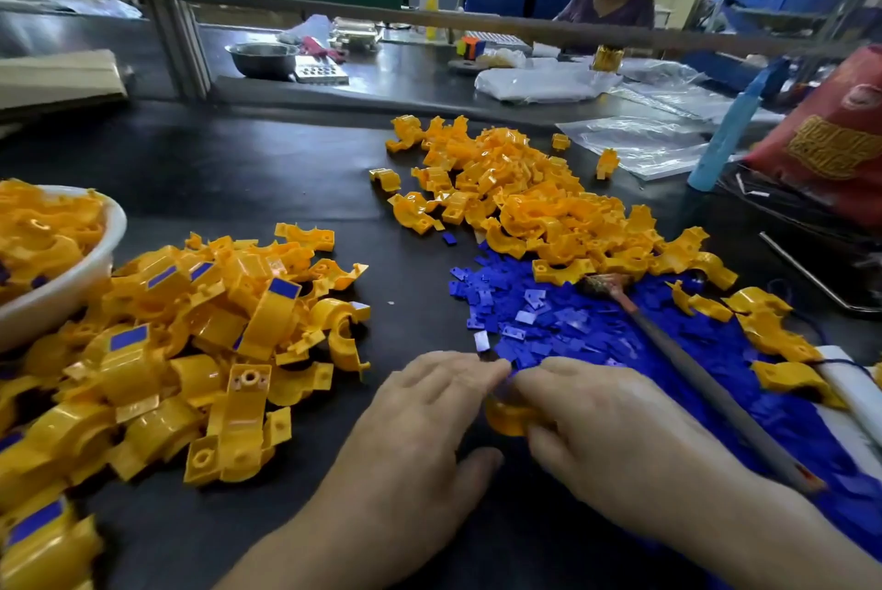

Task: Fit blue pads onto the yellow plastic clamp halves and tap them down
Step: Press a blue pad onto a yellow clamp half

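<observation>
Between my two hands low in the middle sits one yellow clamp half point(507, 417), mostly hidden by fingers. My right hand point(606, 427) grips it, fingers curled around it. My left hand point(429, 408) meets the right at the fingertips, where a bit of blue pad point(511, 375) shows pinched between them. Just beyond lies a spread of loose blue pads point(563, 327). Bare yellow halves are heaped at the back right point(515, 193). Halves with blue pads fitted are piled on the left point(205, 341).
A long metal file with a wrapped handle point(677, 365) lies across the blue pads beside my right hand. A white bowl point(62, 284) of yellow halves stands at the far left. A red bag point(830, 136) and plastic sheets sit at the right; another person sits across the bench.
</observation>
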Demonstrator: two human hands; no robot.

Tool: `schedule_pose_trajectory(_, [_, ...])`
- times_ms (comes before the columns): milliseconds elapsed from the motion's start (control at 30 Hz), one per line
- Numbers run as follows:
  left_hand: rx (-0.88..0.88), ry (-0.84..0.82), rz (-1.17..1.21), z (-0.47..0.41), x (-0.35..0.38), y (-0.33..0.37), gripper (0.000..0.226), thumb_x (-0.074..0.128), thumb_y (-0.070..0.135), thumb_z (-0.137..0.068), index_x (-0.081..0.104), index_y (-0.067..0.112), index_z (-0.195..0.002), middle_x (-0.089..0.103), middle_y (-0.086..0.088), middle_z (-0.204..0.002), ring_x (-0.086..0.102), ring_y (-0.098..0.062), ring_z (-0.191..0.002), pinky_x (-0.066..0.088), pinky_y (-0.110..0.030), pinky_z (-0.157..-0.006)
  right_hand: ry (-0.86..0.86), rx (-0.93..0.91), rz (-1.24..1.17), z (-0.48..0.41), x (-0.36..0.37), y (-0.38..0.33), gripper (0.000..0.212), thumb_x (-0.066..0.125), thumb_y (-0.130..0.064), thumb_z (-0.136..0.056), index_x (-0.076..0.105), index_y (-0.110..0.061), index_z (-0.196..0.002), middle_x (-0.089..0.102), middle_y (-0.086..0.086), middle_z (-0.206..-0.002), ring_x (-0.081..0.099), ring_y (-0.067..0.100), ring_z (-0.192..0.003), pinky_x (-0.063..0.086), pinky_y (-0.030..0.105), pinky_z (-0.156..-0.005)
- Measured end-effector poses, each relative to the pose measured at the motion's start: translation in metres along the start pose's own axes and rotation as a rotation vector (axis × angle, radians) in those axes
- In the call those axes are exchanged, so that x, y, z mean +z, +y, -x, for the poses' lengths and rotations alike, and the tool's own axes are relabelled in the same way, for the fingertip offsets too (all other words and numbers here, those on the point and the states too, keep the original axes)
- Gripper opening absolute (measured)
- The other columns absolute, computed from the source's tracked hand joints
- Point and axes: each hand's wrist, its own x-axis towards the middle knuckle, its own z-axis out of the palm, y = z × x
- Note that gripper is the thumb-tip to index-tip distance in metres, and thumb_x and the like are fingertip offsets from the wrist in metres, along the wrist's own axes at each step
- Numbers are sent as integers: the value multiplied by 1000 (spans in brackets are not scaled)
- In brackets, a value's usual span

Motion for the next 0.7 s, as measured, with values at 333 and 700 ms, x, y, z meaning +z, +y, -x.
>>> schedule_pose_trajectory(333, [-467,173,416,-3,-5,-6,16,70,42,-84,63,46,-97,64,33,-91,59,10,-87,47,-16,-66,204,145,84,-4,19,17,54,47,-54,-89,23,-40,-135,41,-12,-121,44,10,-108,43,24,-81])
schedule_pose_trajectory(700, [-763,126,989,-10,-1,-14,43,77,51,-52,75,31,-90,76,-3,-93,69,-27,-94,58,-49,-84,132,317,176,-18,42,46,26,35,-51,-96,49,-41,-115,50,-12,-95,58,11,-81,46,27,-57])
